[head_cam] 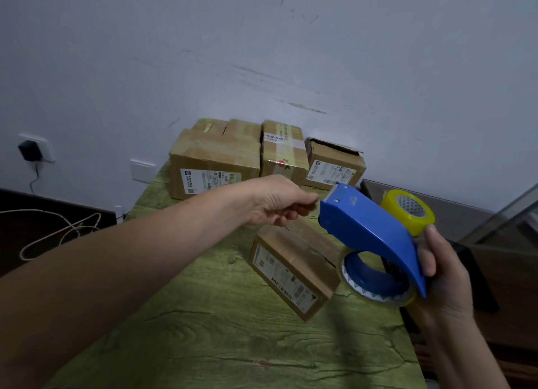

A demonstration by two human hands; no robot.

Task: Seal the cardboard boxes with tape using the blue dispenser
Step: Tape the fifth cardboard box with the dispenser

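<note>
Above the bench (203, 330), right hand (445, 275) grips the blue dispenser (369, 228), fingers wrapped round its rear. Beneath lies a cardboard box (294, 266). The left hand (276, 202) is at the dispenser's nose, fingers curled close; pinching tape or not, cannot tell.

We note worktop (203, 345) abutting wall (262, 39). At rear, against wall, three boxes in row: large box (214, 167) left, taped box (283, 152) centre, third box (334, 167) right. Further box (230, 128) behind large box. Lone box (294, 266) mid-worktop, before row. Dispenser (369, 231) above worktop's right edge, in right hand (445, 272); spare tape roll (410, 214) behind it. Left hand (276, 202) above lone box, left of dispenser. We log wall socket (35, 150) far left, cord (58, 231) below it.
</note>
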